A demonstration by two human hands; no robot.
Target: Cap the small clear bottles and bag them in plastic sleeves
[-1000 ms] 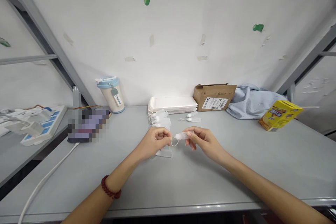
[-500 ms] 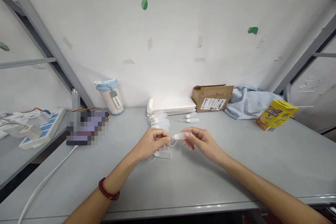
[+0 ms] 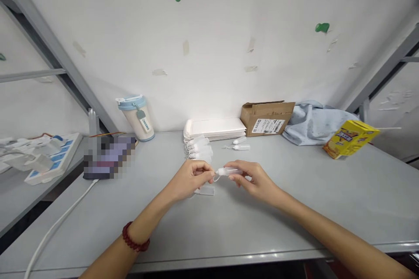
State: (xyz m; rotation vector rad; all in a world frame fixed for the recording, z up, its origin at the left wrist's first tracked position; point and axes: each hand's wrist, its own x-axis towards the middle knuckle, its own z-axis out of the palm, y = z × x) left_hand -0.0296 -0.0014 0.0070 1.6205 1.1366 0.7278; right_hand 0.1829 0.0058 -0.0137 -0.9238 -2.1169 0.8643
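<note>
Between both hands a small clear squeeze bottle lies nearly level, its white nozzle pointing left. My right hand is closed around the bottle's body with thumb and fingers. The fingertips of my left hand pinch at the nozzle tip, where the small tethered cap is mostly hidden; a thin white strap loops below it. Several similar bottles lie in a row behind my left hand. Another bottle rests partly behind my left wrist, and two more bottles lie farther back to the right.
Against the wall stand a tumbler, a stack of white flat boxes, a cardboard box and a grey-blue cloth. A yellow carton is at right. At left are a charging phone with its cable and a power strip.
The bottle and both hands have shifted very slightly. My right fingers have changed their grip, showing more of the bottle's body. The view has tilted a little.
</note>
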